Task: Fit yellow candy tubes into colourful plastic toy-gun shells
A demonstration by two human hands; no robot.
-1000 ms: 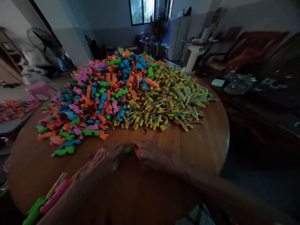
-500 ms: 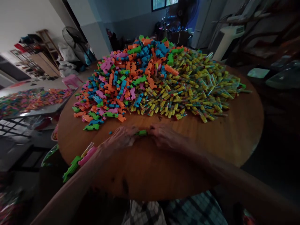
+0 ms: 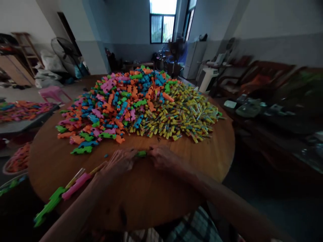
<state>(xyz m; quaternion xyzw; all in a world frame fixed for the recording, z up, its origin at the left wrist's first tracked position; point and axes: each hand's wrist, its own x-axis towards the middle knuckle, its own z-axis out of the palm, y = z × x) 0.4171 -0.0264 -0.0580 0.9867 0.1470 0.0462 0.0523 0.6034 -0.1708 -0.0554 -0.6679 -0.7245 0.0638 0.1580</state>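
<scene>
Between my two hands is a small green plastic toy car (image 3: 141, 153), low over the front part of the round wooden table. My left hand (image 3: 123, 159) grips its left end, fingers closed. At the other end my right hand (image 3: 161, 156) pinches it; the fingertips are partly hidden. Beside my left forearm lie a pink toy car (image 3: 76, 186), a green toy car (image 3: 50, 205) and a thin clear-and-yellow tube (image 3: 75, 178). A heap of coloured toy cars (image 3: 108, 107) rises beyond my hands, with a pile of yellow-wrapped tubes (image 3: 181, 116) to its right.
The round table (image 3: 202, 161) has its near edge close to my lap. On the left stand another table with toy cars (image 3: 25, 111), a basket of orange pieces (image 3: 20, 159) and a pink stool (image 3: 54, 93). A wooden bench (image 3: 254, 80) is at the right.
My view has turned up and to the right, so the table appears farther left and more of the room shows. Both hands stay on the green toy car.
</scene>
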